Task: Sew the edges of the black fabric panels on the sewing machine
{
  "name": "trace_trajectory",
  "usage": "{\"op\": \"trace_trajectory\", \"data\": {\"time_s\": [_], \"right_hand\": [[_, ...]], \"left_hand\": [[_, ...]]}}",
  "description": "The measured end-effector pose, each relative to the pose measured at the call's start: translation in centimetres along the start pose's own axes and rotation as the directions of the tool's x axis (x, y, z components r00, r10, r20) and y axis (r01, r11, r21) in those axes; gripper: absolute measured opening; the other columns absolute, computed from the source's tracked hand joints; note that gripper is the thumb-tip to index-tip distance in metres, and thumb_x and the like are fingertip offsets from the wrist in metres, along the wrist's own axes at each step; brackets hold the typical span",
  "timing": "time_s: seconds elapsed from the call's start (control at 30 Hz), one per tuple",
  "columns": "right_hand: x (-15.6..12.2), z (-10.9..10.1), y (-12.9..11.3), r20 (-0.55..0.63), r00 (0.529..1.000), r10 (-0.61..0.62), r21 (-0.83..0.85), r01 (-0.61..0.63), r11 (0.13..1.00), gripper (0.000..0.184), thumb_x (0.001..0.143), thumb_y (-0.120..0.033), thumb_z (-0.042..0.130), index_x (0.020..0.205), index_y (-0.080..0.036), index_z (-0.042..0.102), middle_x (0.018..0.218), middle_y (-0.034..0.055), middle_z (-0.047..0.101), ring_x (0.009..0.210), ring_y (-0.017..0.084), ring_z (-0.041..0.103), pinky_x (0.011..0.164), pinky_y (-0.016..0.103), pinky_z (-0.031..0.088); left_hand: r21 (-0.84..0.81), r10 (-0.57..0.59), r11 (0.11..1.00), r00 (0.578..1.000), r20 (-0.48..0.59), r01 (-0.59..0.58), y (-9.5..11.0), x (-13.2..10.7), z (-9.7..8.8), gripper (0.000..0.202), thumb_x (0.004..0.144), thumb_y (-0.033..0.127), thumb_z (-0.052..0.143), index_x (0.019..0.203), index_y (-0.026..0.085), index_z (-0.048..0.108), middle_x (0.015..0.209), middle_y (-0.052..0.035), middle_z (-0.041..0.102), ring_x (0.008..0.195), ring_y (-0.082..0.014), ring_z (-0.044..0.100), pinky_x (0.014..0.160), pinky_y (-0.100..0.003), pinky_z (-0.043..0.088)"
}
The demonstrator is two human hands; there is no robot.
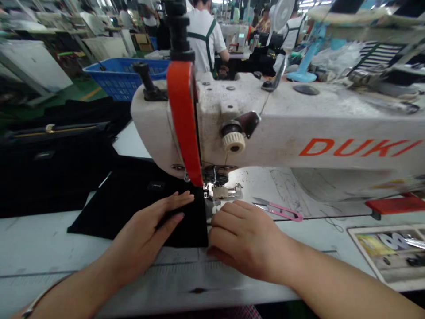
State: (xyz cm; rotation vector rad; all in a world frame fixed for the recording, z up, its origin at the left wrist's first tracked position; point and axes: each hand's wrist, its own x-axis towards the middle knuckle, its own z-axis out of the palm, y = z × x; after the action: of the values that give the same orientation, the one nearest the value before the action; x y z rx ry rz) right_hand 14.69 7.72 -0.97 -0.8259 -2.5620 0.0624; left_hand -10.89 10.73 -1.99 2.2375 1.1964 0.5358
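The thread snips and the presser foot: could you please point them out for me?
Thread snips (284, 208), head view, on the pink handle.
Presser foot (223, 192), head view, on the metal foot.

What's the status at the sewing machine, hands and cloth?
Left hand flat on black fabric. Right hand at the fabric's edge, beside the presser foot. Pink-handled thread snips lie just beyond the right fingers, not on the fabric.
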Motion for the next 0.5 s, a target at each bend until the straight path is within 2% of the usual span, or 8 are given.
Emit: {"op": "trace_trajectory", "data": {"time_s": [0.13, 0.37, 0.5], "right_hand": [[-0.2, 0.1, 0.2, 0.021, 1.000, -0.016, -0.008, 0.016, 1.000, 0.019, 0.097, -0.026, 0.060, 0.080, -0.021, 0.057, 0.081, -0.0005, 0.060, 0.077, 0.019, 0.049, 0.067, 0.036, 0.036], [-0.1, 0.2, -0.2, 0.047, 0.998, -0.033, 0.027, 0.032, 0.999, 0.013, 0.100, -0.018, 0.051, 0.091, -0.020, 0.061, 0.081, -0.0004, 0.062, 0.075, 0.018, 0.050, 0.067, 0.034, 0.037], [0.0, 0.1, 0.2, 0.057, 0.997, -0.061, 0.071, 0.057, 0.996, 0.019, 0.098, -0.016, 0.052, 0.082, -0.019, 0.061, 0.079, 0.0004, 0.062, 0.075, 0.018, 0.050, 0.067, 0.035, 0.037]], "left_hand": [[0.041, 0.065, 0.997, 0.998, 0.010, -0.066, -0.2, 0.1, 0.1, 0.040, 0.103, 0.035, 0.046, 0.143, 0.034, 0.052, 0.148, 0.0028, 0.055, 0.142, -0.0230, 0.046, 0.119, -0.050, 0.037], [0.020, 0.106, 0.994, 0.994, 0.013, -0.106, -1.7, 0.6, -0.5, 0.037, 0.103, 0.033, 0.047, 0.139, 0.032, 0.055, 0.144, 0.0017, 0.059, 0.138, -0.0212, 0.050, 0.118, -0.048, 0.039], [-0.022, 0.088, 0.996, 0.995, 0.037, -0.088, -2.4, 1.2, -1.0, 0.036, 0.102, 0.034, 0.048, 0.136, 0.031, 0.059, 0.140, 0.0008, 0.062, 0.136, -0.0222, 0.053, 0.118, -0.049, 0.039]]}}
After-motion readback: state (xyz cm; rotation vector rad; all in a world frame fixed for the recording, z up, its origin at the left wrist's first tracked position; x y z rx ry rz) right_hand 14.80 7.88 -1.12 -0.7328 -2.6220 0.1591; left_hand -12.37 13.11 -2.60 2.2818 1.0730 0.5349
